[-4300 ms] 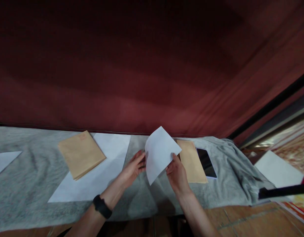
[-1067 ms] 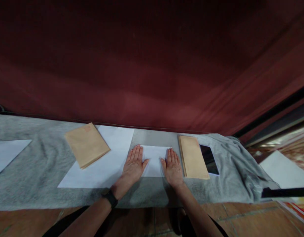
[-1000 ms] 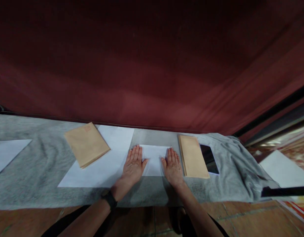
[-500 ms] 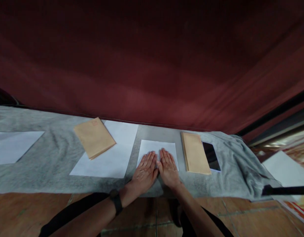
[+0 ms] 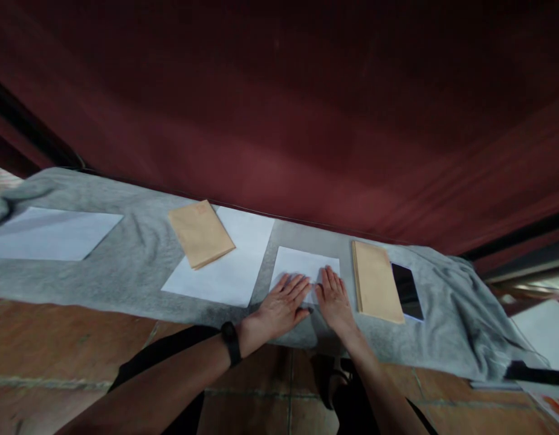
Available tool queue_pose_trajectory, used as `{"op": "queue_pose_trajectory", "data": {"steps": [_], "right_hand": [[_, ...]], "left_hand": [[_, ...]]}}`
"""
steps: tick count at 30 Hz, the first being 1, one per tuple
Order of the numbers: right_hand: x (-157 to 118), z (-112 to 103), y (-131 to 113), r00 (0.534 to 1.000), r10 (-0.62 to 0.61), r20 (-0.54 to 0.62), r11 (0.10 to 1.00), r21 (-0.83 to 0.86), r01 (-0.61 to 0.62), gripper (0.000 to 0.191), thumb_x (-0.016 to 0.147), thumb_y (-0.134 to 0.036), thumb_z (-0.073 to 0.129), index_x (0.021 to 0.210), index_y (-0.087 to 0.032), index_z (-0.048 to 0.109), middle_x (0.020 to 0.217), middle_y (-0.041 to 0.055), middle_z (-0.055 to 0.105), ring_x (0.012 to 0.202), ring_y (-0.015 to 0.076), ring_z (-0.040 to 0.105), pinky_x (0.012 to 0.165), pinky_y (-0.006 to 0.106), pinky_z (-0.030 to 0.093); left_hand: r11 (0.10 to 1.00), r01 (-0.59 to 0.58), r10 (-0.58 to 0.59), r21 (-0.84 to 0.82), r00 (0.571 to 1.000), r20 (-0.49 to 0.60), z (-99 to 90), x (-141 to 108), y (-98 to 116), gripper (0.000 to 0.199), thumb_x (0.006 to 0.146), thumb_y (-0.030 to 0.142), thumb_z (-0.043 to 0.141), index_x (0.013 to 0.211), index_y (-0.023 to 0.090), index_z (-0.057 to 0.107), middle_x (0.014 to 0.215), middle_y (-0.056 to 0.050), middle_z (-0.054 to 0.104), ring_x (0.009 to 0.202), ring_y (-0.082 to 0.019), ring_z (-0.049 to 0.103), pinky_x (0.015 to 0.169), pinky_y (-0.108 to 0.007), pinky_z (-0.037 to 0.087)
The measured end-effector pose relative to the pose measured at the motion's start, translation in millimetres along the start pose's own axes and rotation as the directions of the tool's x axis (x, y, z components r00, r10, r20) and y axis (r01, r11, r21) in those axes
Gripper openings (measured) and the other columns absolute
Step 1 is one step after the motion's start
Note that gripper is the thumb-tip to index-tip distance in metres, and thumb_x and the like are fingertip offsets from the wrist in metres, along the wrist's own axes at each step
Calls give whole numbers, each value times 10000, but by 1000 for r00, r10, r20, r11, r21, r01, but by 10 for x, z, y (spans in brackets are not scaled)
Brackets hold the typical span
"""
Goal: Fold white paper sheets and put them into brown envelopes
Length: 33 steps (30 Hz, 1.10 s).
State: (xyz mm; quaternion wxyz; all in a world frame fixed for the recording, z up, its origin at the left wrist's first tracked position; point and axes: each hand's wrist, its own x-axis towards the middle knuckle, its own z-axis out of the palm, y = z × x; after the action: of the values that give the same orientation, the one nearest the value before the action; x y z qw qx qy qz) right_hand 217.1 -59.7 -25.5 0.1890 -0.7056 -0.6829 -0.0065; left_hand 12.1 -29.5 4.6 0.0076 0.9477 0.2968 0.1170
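Note:
A small white sheet of paper, perhaps folded, lies flat on the grey cloth. My left hand rests palm down on its near left part, fingers stretched and a little spread. On the near right part lies my right hand, also palm down with straight fingers. The hands are slightly apart and cover the near edge of the sheet. Just right of my right hand is a stack of brown envelopes. To the left, more brown envelopes sit on a larger white sheet.
A dark-screened phone lies beside the right envelopes. Another white sheet is at the far left. The grey cloth covers a narrow surface against a dark red wall. Below is a tiled floor.
The view has shifted, so everything on the cloth appears further right. My hands have moved apart from each other on the small sheet, with my left fingers pointing more to the right.

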Motion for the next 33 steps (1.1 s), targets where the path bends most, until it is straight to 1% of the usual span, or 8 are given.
{"op": "queue_pose_trajectory", "data": {"steps": [4, 7, 11, 15, 21, 27, 30, 33], "right_hand": [[199, -13, -53, 1000, 13, 12, 982, 190, -15, 580, 1073, -401, 213, 1403, -78, 564, 1490, 192, 530, 1419, 252, 455, 1183, 481, 359], [303, 13, -125, 999, -40, 21, 967, 254, 34, 591, 1077, -421, 189, 1392, -115, 585, 1491, 156, 540, 1420, 233, 456, 1196, 477, 344], [348, 31, -166, 991, -124, 52, 977, 179, 113, 579, 1083, -428, 198, 1480, -127, 494, 1573, 136, 439, 1483, 242, 360, 1223, 506, 277], [400, -7, -129, 980, -180, 89, 978, 118, 170, 558, 1088, -413, 194, 1522, -165, 442, 1610, 107, 381, 1499, 224, 329, 1231, 486, 259], [481, -8, -39, 981, -172, 93, 981, 101, 163, 579, 1091, -415, 159, 1525, -146, 432, 1616, 111, 369, 1504, 218, 317, 1230, 485, 265], [476, 62, -21, 985, -166, 55, 986, 7, 166, 548, 1094, -391, 186, 1532, -161, 424, 1603, 115, 394, 1500, 220, 326, 1218, 479, 282], [462, 72, -60, 986, -163, 36, 983, -78, 165, 527, 1093, -351, 209, 1523, -153, 440, 1608, 118, 383, 1506, 245, 312, 1219, 483, 261], [440, 78, -95, 993, -120, -1, 982, -147, 119, 510, 1085, -342, 268, 1527, -150, 435, 1608, 131, 378, 1496, 279, 326, 1208, 501, 260]], "left_hand": [[998, -58, 57, -14, 998, -17, 3, 42, -2, 626, 1050, 501, 319, 1520, 95, 396, 1610, -146, 382, 1511, -242, 310, 1256, -442, 139], [996, -83, 82, -25, 996, -36, 36, 74, -12, 622, 1050, 504, 322, 1491, 80, 432, 1577, -166, 432, 1490, -242, 355, 1257, -436, 132], [995, -97, 96, -16, 995, -36, 82, 116, -3, 634, 1025, 525, 391, 1437, 53, 489, 1519, -196, 500, 1454, -260, 412, 1258, -441, 135], [995, -104, 104, -10, 994, -29, 97, 156, 30, 629, 1016, 528, 410, 1416, 53, 512, 1512, -199, 507, 1456, -261, 406, 1257, -438, 142], [995, -87, 86, -45, 996, -36, 114, 216, 25, 579, 1031, 461, 380, 1462, 84, 468, 1539, -172, 484, 1477, -234, 370, 1259, -431, 139], [998, 13, -17, -58, 998, -58, 232, 343, -135, 565, 1041, 352, 303, 1526, 70, 371, 1578, -178, 425, 1496, -230, 339, 1249, -448, 180], [998, 52, -53, -22, 997, -48, 281, 437, -245, 563, 1034, 311, 266, 1542, 81, 340, 1608, -169, 376, 1522, -229, 282, 1241, -470, 200], [995, 101, -101, 8, 993, -58, 314, 510, -328, 559, 1022, 293, 289, 1542, 93, 343, 1610, -150, 383, 1525, -221, 275, 1244, -466, 203]]}}
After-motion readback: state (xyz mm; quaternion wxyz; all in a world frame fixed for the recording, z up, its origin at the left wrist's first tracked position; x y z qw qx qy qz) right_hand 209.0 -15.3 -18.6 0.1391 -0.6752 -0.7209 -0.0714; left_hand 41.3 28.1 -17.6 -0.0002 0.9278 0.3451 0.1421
